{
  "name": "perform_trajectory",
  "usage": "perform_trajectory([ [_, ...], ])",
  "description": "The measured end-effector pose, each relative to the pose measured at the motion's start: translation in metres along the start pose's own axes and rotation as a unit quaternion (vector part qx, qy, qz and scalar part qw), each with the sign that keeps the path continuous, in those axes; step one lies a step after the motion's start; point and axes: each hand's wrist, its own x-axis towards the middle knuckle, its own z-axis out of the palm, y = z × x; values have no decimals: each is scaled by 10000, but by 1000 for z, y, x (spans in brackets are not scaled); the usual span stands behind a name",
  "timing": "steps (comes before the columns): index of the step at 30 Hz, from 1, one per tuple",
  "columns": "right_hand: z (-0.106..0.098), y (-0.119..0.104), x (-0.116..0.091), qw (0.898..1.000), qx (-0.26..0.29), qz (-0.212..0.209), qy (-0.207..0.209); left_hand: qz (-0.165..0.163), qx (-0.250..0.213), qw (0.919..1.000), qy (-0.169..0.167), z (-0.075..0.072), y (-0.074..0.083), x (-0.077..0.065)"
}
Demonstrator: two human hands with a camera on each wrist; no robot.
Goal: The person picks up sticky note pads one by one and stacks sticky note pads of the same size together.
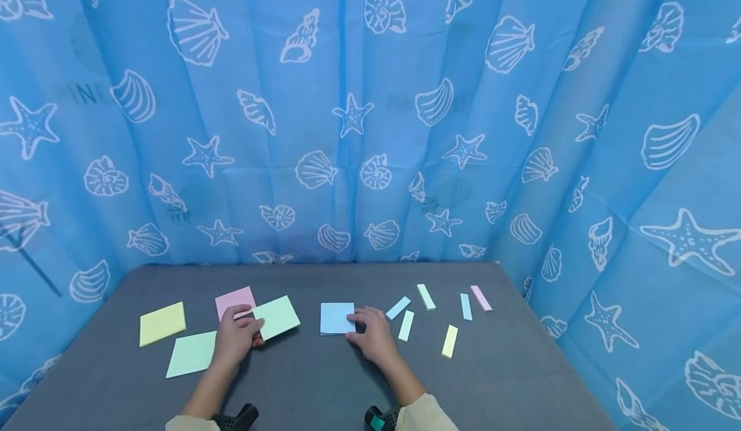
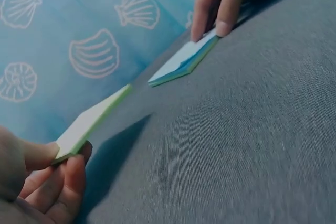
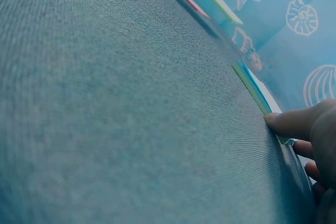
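My left hand (image 1: pixel 234 336) pinches a light green sticky note pad (image 1: pixel 278 318) between thumb and fingers. In the left wrist view this pad (image 2: pixel 90 123) is tilted and off the table, with its shadow below. My right hand (image 1: pixel 373 333) grips the right edge of a light blue sticky note pad (image 1: pixel 334 318) at the table's middle. Both wrist views show a green layer (image 3: pixel 251 86) beneath the blue one, resting on the table. Behind my left hand lies a pink pad (image 1: pixel 234 300), partly covered. Another green pad (image 1: pixel 191 355) lies left of that hand.
A yellow pad (image 1: pixel 163 324) lies at the far left of the grey table (image 1: pixel 312 386). Several narrow sticky strips, among them a yellow one (image 1: pixel 449 341) and a pink one (image 1: pixel 481 298), lie scattered right of my right hand. A blue shell-patterned curtain (image 1: pixel 347 212) stands behind the table.
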Motion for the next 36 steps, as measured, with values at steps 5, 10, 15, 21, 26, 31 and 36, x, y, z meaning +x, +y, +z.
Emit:
perform_trajectory([
  [5, -3, -1, 2, 10000, 54, 15, 13, -221, -388, 9990, -85, 15, 2, 9],
  [10, -3, -1, 2, 10000, 24, 43, -35, -235, -452, 9983, -272, 32, 5, 12],
  [15, -1, -1, 3, 9999, 53, 112, -77, -179, -481, 9979, -384, 42, 9, 15],
  [21, -1, 0, 4, 9999, -57, 69, -91, -181, -398, 9981, -431, 51, 12, 17],
  [26, -1, 2, 4, 9999, -109, 16, -24, 298, 424, 9976, -467, 62, 15, 16],
  [31, 1, 3, 4, 9999, -100, 16, -20, 1009, 1873, 9765, -333, 73, 17, 16],
  [36, 3, 3, 4, 9998, -174, 22, 60, 1275, 2611, 9555, -512, 78, 20, 13],
])
